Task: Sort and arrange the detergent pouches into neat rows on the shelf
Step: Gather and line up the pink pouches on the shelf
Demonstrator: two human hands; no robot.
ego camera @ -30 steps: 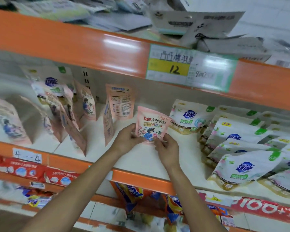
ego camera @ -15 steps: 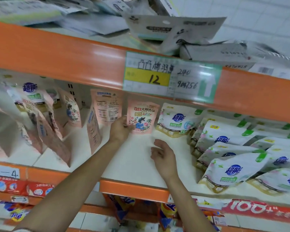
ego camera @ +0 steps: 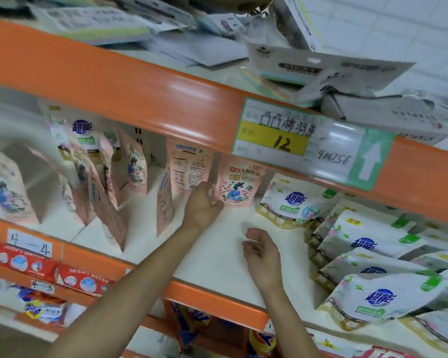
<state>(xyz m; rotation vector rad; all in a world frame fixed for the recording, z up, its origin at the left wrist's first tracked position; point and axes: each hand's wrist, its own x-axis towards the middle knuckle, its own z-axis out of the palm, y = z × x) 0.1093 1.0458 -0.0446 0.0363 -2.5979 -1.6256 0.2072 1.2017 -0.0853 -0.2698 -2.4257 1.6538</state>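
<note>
A pink detergent pouch [ego camera: 237, 183] with a floral figure stands upright deep on the white shelf [ego camera: 217, 257]. My left hand [ego camera: 202, 205] grips its lower left edge. My right hand [ego camera: 261, 251] hovers over the bare shelf in front, fingers loosely curled, holding nothing. More pink pouches [ego camera: 135, 166] stand or lean in loose rows to the left, one turned back side out [ego camera: 188, 169]. White and green pouches [ego camera: 292, 202] lie stacked and slanted along the right.
An orange rail with a price tag marked 12 [ego camera: 295, 140] overhangs the shelf. Paper packets [ego camera: 321, 68] are piled on the shelf above. The orange front edge [ego camera: 217, 301] runs below my wrists, with bright detergent bags [ego camera: 44, 308] on the lower shelf.
The pink pouch went from both hands near the shelf front to standing at the back. My right hand let go and drew back; my left hand stays on the pouch.
</note>
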